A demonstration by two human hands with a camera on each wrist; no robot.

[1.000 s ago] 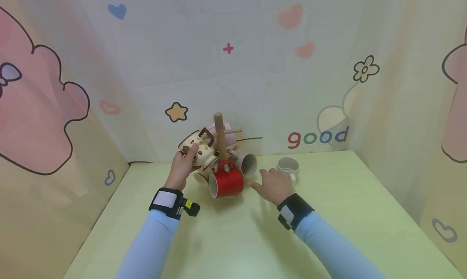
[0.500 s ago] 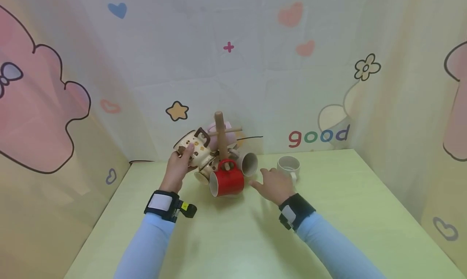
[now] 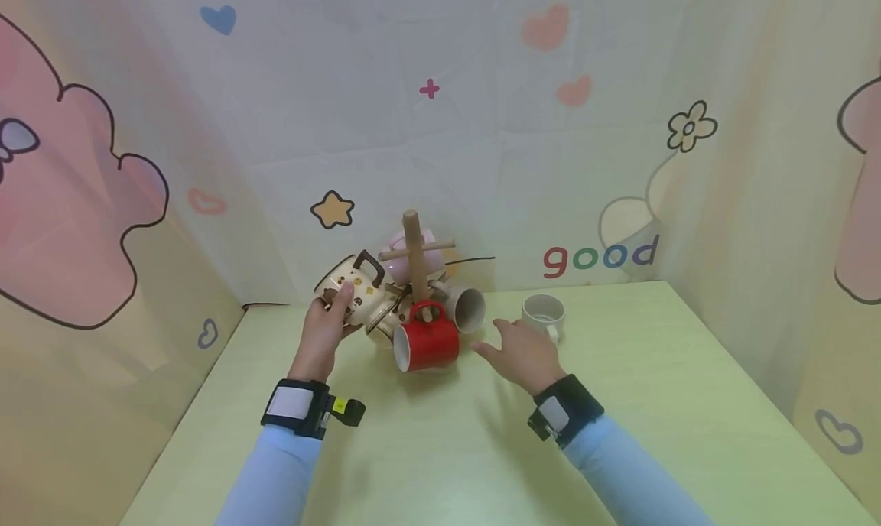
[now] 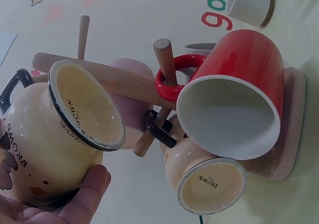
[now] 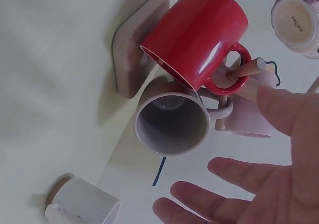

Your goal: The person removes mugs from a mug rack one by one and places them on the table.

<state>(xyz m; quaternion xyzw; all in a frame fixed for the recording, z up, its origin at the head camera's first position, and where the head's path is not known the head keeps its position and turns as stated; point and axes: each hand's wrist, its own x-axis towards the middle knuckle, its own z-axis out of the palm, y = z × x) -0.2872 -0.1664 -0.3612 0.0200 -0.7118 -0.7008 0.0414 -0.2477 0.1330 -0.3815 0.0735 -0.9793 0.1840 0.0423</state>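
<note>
Cream mug [image 3: 362, 289] tilts, gripped by the left hand [image 3: 322, 333], while the right hand [image 3: 526, 355] extends forward, fingers loosely spread.

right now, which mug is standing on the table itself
The white mug, beyond the right hand: it alone stands on the table; the others hang on the rack, except one cream mug the left hand holds.

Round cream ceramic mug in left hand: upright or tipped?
Tipped: head view shows the cream ceramic mug leaning, rim upper left.

Cream mug [image 5: 295, 26] partly cut off by right wrist view's edge
</note>
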